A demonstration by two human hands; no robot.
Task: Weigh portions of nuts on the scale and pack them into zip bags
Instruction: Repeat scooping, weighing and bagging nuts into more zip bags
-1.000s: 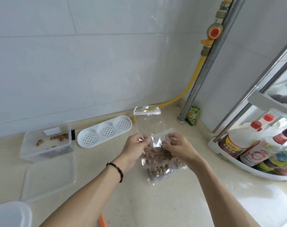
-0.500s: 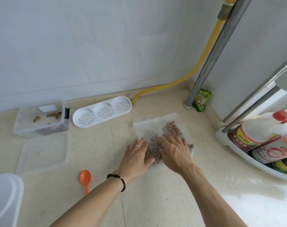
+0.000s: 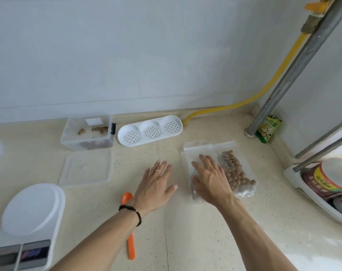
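Note:
A clear zip bag [image 3: 209, 149] holding brown nuts [image 3: 235, 169] lies flat on the beige counter [image 3: 205, 231]. My right hand [image 3: 211, 178] presses on the bag's left half with straight fingers. My left hand [image 3: 156, 184], with a ring and a bead bracelet, is flat over the bare counter just left of the bag, apart from it. A white kitchen scale [image 3: 29, 222] stands at the front left, its platform bare. A clear nut box [image 3: 88, 132] with a few nuts sits at the back left. An orange scoop [image 3: 129, 227] lies under my left wrist.
The box's clear lid [image 3: 85, 167] lies in front of the nut box. A white three-hole tray [image 3: 149, 131] sits by the wall, beside a yellow hose [image 3: 244, 102] and a metal pole [image 3: 287, 75]. A green packet [image 3: 268, 131] and a bottle rack [image 3: 322, 184] stand at the right.
The bag was held upright in both hands, then laid flat under both hands. Now my left hand has slid off to the left while my right stays on it.

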